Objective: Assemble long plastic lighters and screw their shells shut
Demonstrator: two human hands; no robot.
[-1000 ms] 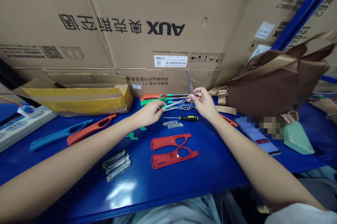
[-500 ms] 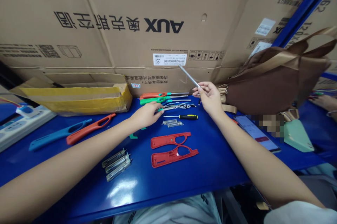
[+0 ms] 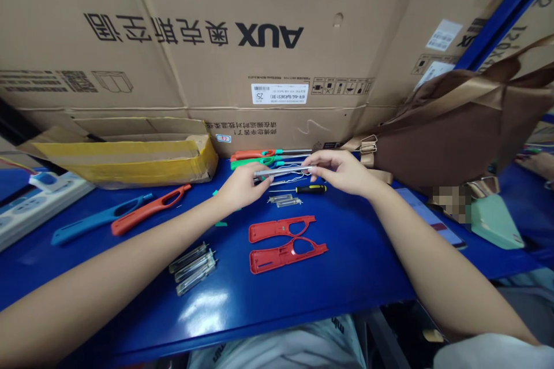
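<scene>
1. left hand (image 3: 243,187): thumb and fingers closed on the metal tube (image 3: 283,171) near its left end. whether these fingers also hold a part behind the tube cannot be told.
2. right hand (image 3: 341,174): thumb and fingertips closed on the tube's opposite end, palm clear of it.
3. tube position: between the two hands, above the far part of the blue table (image 3: 359,265), near the loose wires (image 3: 302,178) and just beyond the screwdriver (image 3: 310,189).
4. support: carry both ends and hold the tube nearly level, so that neither hand should have to bear its length alone.
5. grip: a light pinch should suffice. hard pressure could dent the wall if it proves thin; too slack a pinch could let the smooth surface roll or slip.
6. adjustment: fix one end and turn or slide with the other hand only. this should give better control than moving both together.
7. clearance: hold the tube off the wires; a dragged end could snag them.
8. appearance: slender, straight, silvery gray, with a bright highlight along its length. marks near the left end are too small to identify; fingertips cover the right end. no bend is visible.
9. nearby parts: two red shell halves (image 3: 272,259) lie apart from the hands, closer to the table's near edge.
</scene>
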